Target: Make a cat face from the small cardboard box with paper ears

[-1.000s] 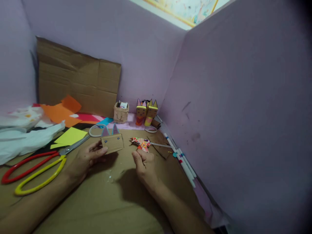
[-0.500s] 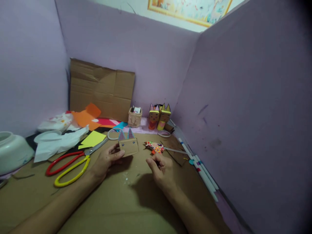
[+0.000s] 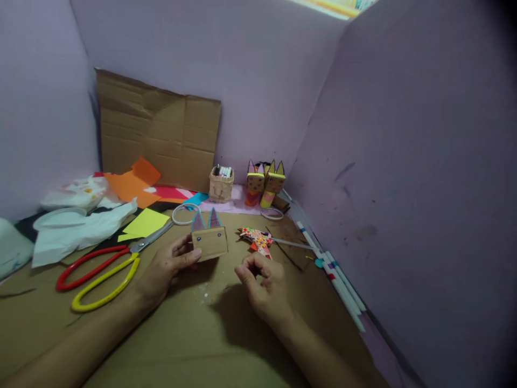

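My left hand [image 3: 167,269] holds a small cardboard cat head [image 3: 210,243] by its left edge, thumb in front. The head has two pointed purple ears with blue edges and two small eyes, and it faces me. To its right, my right hand [image 3: 264,285] hovers over the table with curled fingers, the thumb close to the index finger. Whatever may lie between those fingertips is too small to make out. Just beyond that hand lies a patterned glue gun [image 3: 258,240] with a white cord. Big scissors [image 3: 135,250] with red and yellow handles rest left of my left hand.
Two finished-looking cat figures [image 3: 255,186] stand at the back beside a marker holder [image 3: 221,186]. Orange paper [image 3: 135,183], yellow paper [image 3: 146,222] and white tissue [image 3: 84,231] lie at left. White markers [image 3: 343,285] line the right edge. A cardboard sheet [image 3: 157,129] leans on the wall.
The view has tilted down and shifted slightly. My left hand still holds the cat head. My right hand stays near it, fingers still curled, with the index finger arched a little more.
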Demonstrator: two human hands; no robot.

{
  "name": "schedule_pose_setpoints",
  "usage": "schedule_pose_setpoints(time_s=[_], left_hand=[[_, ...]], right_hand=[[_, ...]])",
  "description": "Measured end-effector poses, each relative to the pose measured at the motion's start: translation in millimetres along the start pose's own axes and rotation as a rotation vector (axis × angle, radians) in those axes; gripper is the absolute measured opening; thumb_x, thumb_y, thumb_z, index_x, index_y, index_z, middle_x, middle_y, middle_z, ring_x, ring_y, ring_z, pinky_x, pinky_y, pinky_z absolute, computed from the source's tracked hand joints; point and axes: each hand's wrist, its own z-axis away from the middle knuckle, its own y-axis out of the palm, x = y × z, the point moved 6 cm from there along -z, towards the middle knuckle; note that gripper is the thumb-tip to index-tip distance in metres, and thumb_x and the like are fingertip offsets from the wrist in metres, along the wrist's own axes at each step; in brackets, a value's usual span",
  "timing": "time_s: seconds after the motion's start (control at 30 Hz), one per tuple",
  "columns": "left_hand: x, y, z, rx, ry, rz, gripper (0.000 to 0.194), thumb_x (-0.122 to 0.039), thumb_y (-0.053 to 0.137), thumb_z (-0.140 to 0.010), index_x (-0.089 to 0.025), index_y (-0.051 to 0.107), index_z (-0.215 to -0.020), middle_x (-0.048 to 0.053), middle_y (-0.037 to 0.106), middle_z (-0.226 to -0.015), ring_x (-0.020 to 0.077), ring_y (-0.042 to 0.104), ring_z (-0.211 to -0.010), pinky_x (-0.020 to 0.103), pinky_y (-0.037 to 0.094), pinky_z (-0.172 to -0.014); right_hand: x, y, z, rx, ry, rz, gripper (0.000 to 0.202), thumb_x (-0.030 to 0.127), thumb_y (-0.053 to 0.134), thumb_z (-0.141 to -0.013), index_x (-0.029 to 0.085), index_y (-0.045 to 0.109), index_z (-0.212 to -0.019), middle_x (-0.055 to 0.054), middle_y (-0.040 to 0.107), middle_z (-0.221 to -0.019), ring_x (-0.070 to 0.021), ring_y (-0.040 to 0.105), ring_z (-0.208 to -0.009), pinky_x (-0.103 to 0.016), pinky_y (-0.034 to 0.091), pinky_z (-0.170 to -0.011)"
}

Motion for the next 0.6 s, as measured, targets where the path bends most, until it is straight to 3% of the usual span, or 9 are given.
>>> schedule_pose_setpoints(time_s=[0.17, 0.33, 0.53, 0.6], left_hand=[[1, 4.7, 4, 0.065, -0.019, 0.049, 0.069, -0.039, 0.079, -0.069, -0.018, 0.056, -0.131, 0.011, 0.066, -0.128, 0.0288, 0.064, -0.114, 0.033, 0.053, -0.092], [3, 1.6, 6, 0.024, -0.046, 0.032, 0.071, -0.042, 0.082, -0.066, -0.019, 0.059, -0.129, 0.01, 0.067, -0.128, 0.0314, 0.062, -0.117, 0.034, 0.053, -0.094], [6, 3.9, 6, 0.061, -0.098, 0.076, 0.07, -0.046, 0.083, -0.062, -0.02, 0.062, -0.124, 0.01, 0.069, -0.125, 0.0354, 0.06, -0.119, 0.04, 0.054, -0.096], [15, -1.0, 6, 0.0, -0.167, 0.118, 0.074, -0.048, 0.085, -0.058, -0.02, 0.063, -0.123, 0.009, 0.069, -0.124, 0.0382, 0.058, -0.121, 0.043, 0.053, -0.098]], right_hand=[[-1, -2, 1, -0.018, -0.015, 0.023, 0.02, 0.023, 0.057, -0.081, 0.02, 0.052, -0.063, 0.005, 0.048, -0.054, -0.0096, 0.046, -0.048, -0.02, 0.035, -0.047], [3, -6, -1, -0.039, -0.083, 0.069, 0.007, 0.015, 0.059, -0.081, 0.019, 0.057, -0.076, 0.004, 0.055, -0.061, -0.0089, 0.051, -0.05, -0.017, 0.041, -0.049], [3, -18, -6, -0.062, -0.189, 0.149, 0.014, 0.008, 0.058, -0.084, 0.021, 0.063, -0.084, 0.004, 0.063, -0.06, -0.0077, 0.057, -0.047, -0.014, 0.044, -0.048], [3, -21, -8, -0.06, -0.209, 0.165, 0.014, 0.009, 0.059, -0.084, 0.022, 0.065, -0.086, 0.003, 0.068, -0.061, -0.008, 0.061, -0.048, -0.014, 0.045, -0.049]])
